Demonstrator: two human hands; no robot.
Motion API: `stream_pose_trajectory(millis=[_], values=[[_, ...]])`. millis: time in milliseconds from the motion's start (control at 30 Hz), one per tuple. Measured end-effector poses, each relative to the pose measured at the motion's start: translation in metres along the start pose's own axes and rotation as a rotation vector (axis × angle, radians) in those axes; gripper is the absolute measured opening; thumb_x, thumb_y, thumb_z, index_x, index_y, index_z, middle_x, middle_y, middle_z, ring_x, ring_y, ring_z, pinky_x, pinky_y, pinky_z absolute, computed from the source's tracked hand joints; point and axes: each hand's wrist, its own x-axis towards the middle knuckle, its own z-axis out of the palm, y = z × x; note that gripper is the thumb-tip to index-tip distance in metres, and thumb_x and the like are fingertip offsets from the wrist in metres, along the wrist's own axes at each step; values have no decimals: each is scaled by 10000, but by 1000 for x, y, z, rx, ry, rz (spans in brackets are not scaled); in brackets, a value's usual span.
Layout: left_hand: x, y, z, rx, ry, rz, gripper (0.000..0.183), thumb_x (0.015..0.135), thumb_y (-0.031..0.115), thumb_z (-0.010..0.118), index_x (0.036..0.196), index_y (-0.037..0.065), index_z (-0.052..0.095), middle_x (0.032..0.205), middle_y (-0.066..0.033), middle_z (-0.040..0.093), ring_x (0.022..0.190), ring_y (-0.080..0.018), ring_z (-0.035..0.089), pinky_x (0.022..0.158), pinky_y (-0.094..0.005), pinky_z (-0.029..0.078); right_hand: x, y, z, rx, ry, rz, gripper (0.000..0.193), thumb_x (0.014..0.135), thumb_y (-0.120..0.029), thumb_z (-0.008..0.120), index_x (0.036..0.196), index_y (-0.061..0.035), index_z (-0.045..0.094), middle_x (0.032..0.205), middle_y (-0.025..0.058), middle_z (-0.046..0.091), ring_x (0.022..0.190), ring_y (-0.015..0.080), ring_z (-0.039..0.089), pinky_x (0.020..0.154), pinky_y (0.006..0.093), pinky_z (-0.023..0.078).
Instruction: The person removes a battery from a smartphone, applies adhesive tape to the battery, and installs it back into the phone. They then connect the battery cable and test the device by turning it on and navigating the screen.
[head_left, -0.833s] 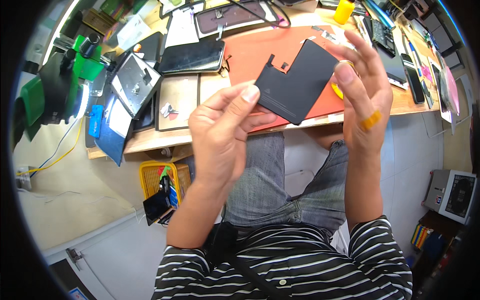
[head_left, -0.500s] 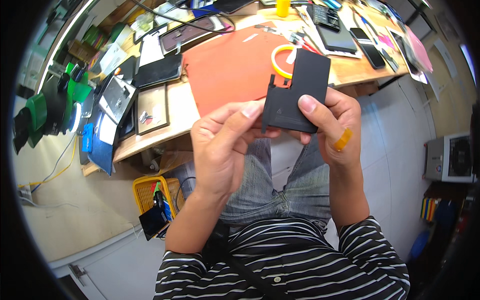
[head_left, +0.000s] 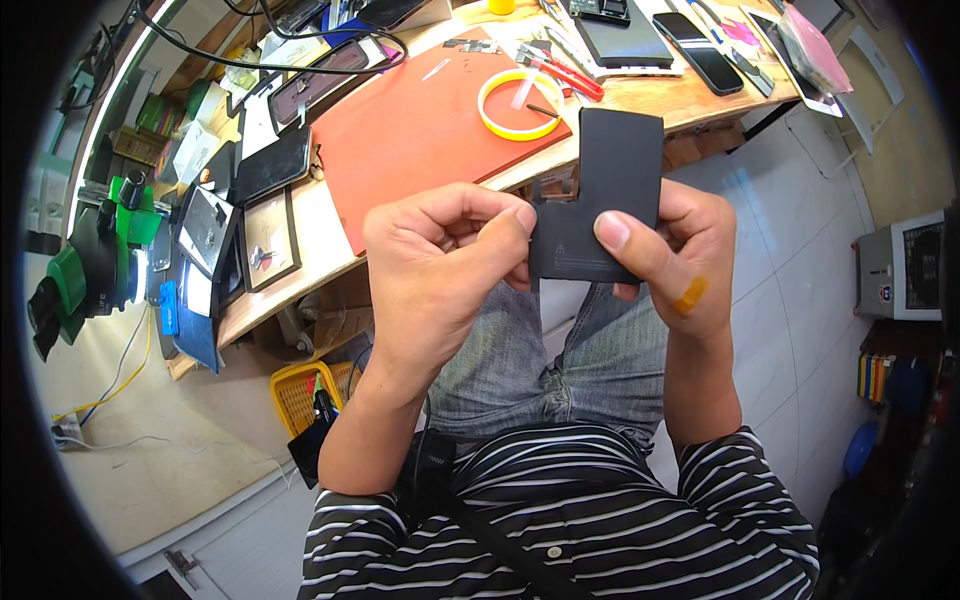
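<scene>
A flat, black, L-shaped phone battery (head_left: 615, 190) is held up over my lap, just off the bench's front edge. My right hand (head_left: 690, 250) grips its right side, thumb on the face and fingers behind. A small strip of amber tape (head_left: 691, 296) sticks to the base of that thumb. At the battery's lower left edge my left hand (head_left: 440, 260) is closed, thumb and forefinger pinching there; what exactly lies between the fingertips is mostly hidden. Above the battery's notch, a roll of yellow tape (head_left: 484, 112) lies on the orange-red mat (head_left: 400, 130).
Red-handled pliers (head_left: 575, 80) and a black phone (head_left: 698, 52) lie on the wooden bench. To the left are a dark phone panel (head_left: 274, 165) and a shallow tray (head_left: 290, 260). Cables arch over the back left. A yellow basket (head_left: 290, 400) stands below the bench.
The upright black strip along the battery's left edge no longer stands out there. My left hand has shifted slightly left, its pinch tighter at the edge. The view has tilted, moving the bench leftward.
</scene>
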Motion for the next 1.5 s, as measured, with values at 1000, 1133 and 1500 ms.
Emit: stream_pose_trajectory(millis=[1000, 1133, 1500], values=[[6, -1, 5, 48, -41, 92, 269, 878, -31, 745, 1134, -77, 676, 1002, -67, 691, 911, -103, 639, 844, -255, 521, 7, 23, -2, 180, 34, -80, 221, 889, -94, 785, 1016, 66, 703, 758, 49, 655, 549, 51, 561, 438, 198, 413], [11, -8, 2, 196, -48, 286, 194, 865, -5, 766, 1054, -11, 724, 976, -56, 708, 913, -126, 644, 828, -271, 515, 9, 23, 6, 257, 66, -144, 422, 826, -22, 833, 1202, 39, 649, 884, 69, 677, 703, 80, 643, 486, 203, 482], [10, -21, 1, 306, 46, 461, 136, 901, 2, 739, 1030, -10, 695, 992, -64, 716, 886, -129, 652, 805, -261, 523, 8, 20, 9, 102, 18, -196, 479, 787, -34, 872, 1206, 29, 649, 1031, 79, 702, 785, 59, 636, 667, 189, 508]])
